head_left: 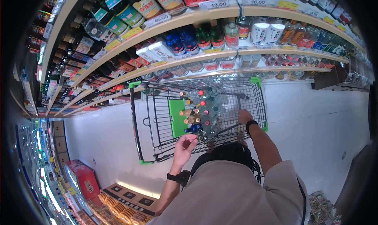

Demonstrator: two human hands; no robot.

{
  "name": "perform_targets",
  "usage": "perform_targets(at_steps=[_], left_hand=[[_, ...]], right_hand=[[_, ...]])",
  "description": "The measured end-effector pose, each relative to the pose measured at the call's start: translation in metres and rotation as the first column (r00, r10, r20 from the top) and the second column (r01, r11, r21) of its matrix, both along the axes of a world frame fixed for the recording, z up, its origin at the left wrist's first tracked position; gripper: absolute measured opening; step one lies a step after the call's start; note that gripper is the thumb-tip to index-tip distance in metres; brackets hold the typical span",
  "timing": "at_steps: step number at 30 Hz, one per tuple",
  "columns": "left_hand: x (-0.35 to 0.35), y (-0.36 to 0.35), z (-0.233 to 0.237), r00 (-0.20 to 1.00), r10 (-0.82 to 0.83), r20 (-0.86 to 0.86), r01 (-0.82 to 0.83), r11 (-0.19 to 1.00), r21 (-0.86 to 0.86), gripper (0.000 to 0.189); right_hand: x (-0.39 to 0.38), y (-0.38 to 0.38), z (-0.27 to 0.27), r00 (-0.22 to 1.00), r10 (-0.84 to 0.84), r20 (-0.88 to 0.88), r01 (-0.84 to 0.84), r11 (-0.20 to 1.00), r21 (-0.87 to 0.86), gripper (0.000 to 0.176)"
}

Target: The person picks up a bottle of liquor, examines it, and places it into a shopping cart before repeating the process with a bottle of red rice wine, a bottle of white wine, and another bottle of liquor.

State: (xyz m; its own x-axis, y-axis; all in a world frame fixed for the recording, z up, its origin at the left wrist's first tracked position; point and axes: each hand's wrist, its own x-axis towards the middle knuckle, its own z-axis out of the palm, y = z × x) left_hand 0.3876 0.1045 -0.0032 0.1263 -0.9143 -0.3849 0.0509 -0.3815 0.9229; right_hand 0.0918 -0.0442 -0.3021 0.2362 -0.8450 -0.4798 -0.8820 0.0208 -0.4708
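A black wire shopping cart (258,107) with green corners stands in front of me against the shelves. It holds several bottles (201,114) with red, gold and blue caps, and a green flap (177,116). My left hand (185,144) hovers at the cart's near edge just above a blue-capped bottle (193,128), fingers curled; whether it holds anything is hidden. My right hand (244,116) is closed on the cart's handle bar (228,128) at the right side. Both wrists wear black bands.
Long store shelves (220,53) full of bottles and price tags run behind the cart. White tiled floor (315,122) lies to the right and left. A red box (84,179) and a display of packaged goods (122,209) stand at lower left.
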Motion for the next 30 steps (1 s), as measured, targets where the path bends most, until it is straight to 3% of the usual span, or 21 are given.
perform_targets(at_steps=[2,4,5,7,11,14,17,21,25,27,30], left_hand=[[-0.013,-0.009,0.005,0.999,-0.041,0.014,0.041,0.999,-0.01,0.011],[-0.025,-0.016,0.005,0.997,-0.075,0.002,0.075,0.996,-0.041,0.011],[-0.036,-0.021,0.006,0.995,-0.104,0.0,0.104,0.993,-0.052,0.011],[-0.044,-0.025,0.008,0.99,-0.144,0.008,0.144,0.988,-0.047,0.011],[-0.057,-0.03,0.005,0.982,-0.189,0.005,0.188,0.975,-0.118,0.014],[-0.06,-0.031,0.004,0.979,-0.206,-0.009,0.204,0.975,-0.092,0.017],[-0.062,-0.032,0.007,0.98,-0.201,-0.006,0.199,0.974,-0.107,0.017],[-0.057,-0.032,0.009,0.982,-0.187,-0.013,0.184,0.976,-0.113,0.017],[-0.05,-0.03,0.01,0.986,-0.167,-0.011,0.164,0.976,-0.146,0.017],[-0.047,-0.027,0.011,0.988,-0.152,-0.015,0.147,0.975,-0.166,0.016],[-0.042,-0.022,0.014,0.993,-0.108,-0.041,0.098,0.978,-0.186,0.016]], right_hand=[[-0.042,0.006,-0.01,0.998,-0.058,-0.028,0.059,0.997,0.053,0.027],[-0.08,0.022,0.005,0.99,-0.141,-0.023,0.14,0.988,-0.064,0.025],[-0.109,0.036,0.013,0.972,-0.231,-0.043,0.23,0.973,-0.026,0.023],[-0.131,0.051,0.004,0.934,-0.337,0.121,0.345,0.937,-0.053,0.016],[-0.139,0.059,0.017,0.903,-0.36,0.236,0.386,0.92,-0.071,0.019],[-0.141,0.05,0.027,0.85,-0.351,0.393,0.46,0.858,-0.228,0.017],[-0.149,0.013,0.085,0.788,-0.424,0.447,0.52,0.847,-0.113,0.015],[-0.16,-0.051,0.174,0.761,-0.317,0.567,0.488,0.854,-0.177,0.015],[-0.147,-0.122,0.281,0.726,-0.121,0.677,0.455,0.822,-0.341,0.016],[-0.127,-0.146,0.353,0.639,-0.016,0.769,0.426,0.84,-0.337,0.017],[-0.096,-0.181,0.434,0.702,0.115,0.702,0.376,0.778,-0.503,0.027]])
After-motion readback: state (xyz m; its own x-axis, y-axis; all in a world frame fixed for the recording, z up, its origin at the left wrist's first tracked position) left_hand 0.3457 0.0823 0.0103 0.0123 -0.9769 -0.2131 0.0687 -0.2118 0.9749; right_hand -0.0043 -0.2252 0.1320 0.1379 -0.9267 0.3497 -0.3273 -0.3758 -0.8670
